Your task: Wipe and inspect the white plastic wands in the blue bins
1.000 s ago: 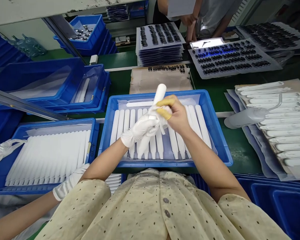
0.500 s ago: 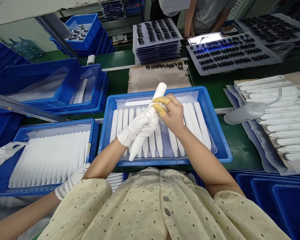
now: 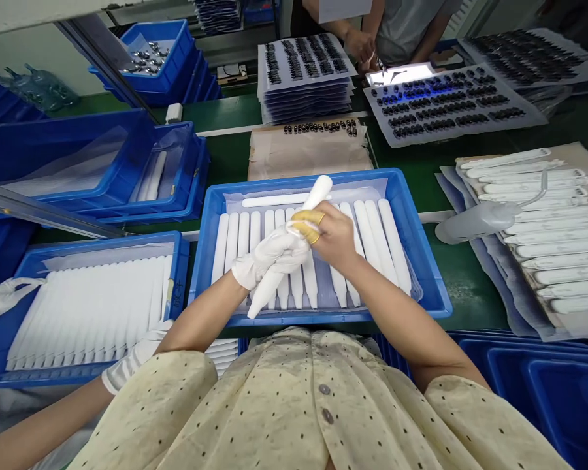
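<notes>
My left hand [image 3: 267, 260], in a white glove, is closed round the middle of a long white tapered plastic piece [image 3: 319, 188] that slants up and to the right over the blue bin [image 3: 323, 318]. My right hand [image 3: 332, 239], with yellow finger cots on thumb and forefinger, pinches a small white wipe [image 3: 294, 228] against the same piece just above the left hand. Below the hands, rows of similar white pieces [image 3: 382, 238] lie side by side in the bin; one lies crosswise at its far end.
A second blue bin [image 3: 180, 261] of white pieces stands at the left, with another person's gloved hand [image 3: 127, 365] by its near corner. A grey squeeze bottle [image 3: 475, 222] and more white pieces [image 3: 549, 222] lie at the right. Sheets of small black parts [image 3: 451, 108] and a person's hands [image 3: 362, 46] are across the belt.
Both hands and the white piece have sunk a little toward the bin. My right hand's pinch has slid down the piece, closer to the left glove.
</notes>
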`<state>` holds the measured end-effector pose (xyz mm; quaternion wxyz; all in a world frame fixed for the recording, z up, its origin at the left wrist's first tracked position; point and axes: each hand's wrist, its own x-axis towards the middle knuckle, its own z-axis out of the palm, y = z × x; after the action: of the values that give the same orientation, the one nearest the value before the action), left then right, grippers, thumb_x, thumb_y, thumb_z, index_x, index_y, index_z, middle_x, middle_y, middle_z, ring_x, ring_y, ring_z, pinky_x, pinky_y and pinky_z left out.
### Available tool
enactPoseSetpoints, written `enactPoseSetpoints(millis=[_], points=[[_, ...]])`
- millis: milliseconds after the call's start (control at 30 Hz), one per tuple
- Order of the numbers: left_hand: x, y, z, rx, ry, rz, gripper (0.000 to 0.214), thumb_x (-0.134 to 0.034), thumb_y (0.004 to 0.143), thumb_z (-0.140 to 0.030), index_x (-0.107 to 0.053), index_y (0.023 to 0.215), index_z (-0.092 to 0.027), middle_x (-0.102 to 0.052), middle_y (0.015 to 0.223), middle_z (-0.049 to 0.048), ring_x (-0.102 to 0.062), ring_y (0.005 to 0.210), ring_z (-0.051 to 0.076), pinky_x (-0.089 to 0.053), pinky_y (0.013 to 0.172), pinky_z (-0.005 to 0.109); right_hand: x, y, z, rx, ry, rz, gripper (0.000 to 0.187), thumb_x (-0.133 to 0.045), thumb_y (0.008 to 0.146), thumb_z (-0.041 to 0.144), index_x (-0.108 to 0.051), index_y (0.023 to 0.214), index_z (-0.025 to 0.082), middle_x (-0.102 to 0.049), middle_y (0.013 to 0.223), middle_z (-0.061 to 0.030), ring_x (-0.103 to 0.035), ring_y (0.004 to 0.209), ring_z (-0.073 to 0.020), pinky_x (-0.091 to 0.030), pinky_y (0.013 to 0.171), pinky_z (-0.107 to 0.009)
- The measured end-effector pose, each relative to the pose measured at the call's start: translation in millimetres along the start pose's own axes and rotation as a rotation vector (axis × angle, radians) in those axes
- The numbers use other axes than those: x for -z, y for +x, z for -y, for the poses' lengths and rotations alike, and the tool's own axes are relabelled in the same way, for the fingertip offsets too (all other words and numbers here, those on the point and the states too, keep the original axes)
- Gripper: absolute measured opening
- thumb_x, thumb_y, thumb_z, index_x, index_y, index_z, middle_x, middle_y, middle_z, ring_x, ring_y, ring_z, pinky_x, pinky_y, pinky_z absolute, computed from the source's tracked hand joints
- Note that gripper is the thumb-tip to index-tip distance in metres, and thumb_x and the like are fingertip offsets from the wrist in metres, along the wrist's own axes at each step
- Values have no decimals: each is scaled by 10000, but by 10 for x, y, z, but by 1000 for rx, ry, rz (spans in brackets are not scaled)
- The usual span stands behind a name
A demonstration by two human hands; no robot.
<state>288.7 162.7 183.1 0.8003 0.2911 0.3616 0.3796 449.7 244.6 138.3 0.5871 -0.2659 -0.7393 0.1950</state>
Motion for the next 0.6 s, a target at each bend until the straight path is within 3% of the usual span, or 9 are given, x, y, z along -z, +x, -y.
enactPoseSetpoints(millis=[67,133,200,300,367,467,600], points=[[-10,-1,2,1,-17,-17,222,-721,768,-143,-544,893,-189,-412,546,-100,-332,361,43,-279,335,131,3,-8,-18,-2,0,0,301,-637,1015,494,-826,992,261,-728,871,-33,-679,748,-162,-551,691,-290],[-15,-1,-8,31,-29,18,316,-711,757,-120,-585,1036,-199,-457,563,-95,-309,350,48,-249,316,129,12,-7,-39,-27,-38,-104,314,-653,1000,516,-828,1010,255,-731,884,-37,-677,758,-170,-553,698,-301],[-9,8,-20,48,-42,49,304,-712,751,-122,-596,1022,-196,-469,551,-90,-270,337,41,-222,300,124,11,-14,-40,-9,-59,-139,332,-622,1019,512,-829,1014,253,-734,876,-38,-676,755,-170,-552,694,-300],[6,31,-38,38,-44,40,213,-723,749,-142,-516,776,-182,-407,490,-87,-279,332,32,-266,307,118,-7,-40,-28,63,-22,6,364,-577,1045,505,-837,981,257,-739,840,-29,-685,732,-151,-548,673,-271],[4,37,-52,37,-44,43,207,-717,733,-124,-537,816,-181,-421,498,-87,-281,331,36,-269,302,117,-6,-42,-47,26,-33,28,367,-596,1029,529,-841,999,256,-738,852,-34,-688,743,-154,-550,687,-272],[-9,36,-54,50,-42,64,346,-699,713,-103,-579,1023,-199,-477,544,-93,-246,326,40,-227,281,118,6,-37,-80,-61,-86,-60,378,-612,1012,559,-838,1037,257,-726,867,-43,-674,748,-168,-545,700,-295],[12,49,-5,-4,28,12,234,-709,739,-153,-495,822,-196,-411,503,-100,-285,331,38,-267,304,125,-25,-71,-24,46,-60,56,451,-546,1036,589,-844,965,259,-717,789,-36,-655,678,-145,-515,624,-275]])
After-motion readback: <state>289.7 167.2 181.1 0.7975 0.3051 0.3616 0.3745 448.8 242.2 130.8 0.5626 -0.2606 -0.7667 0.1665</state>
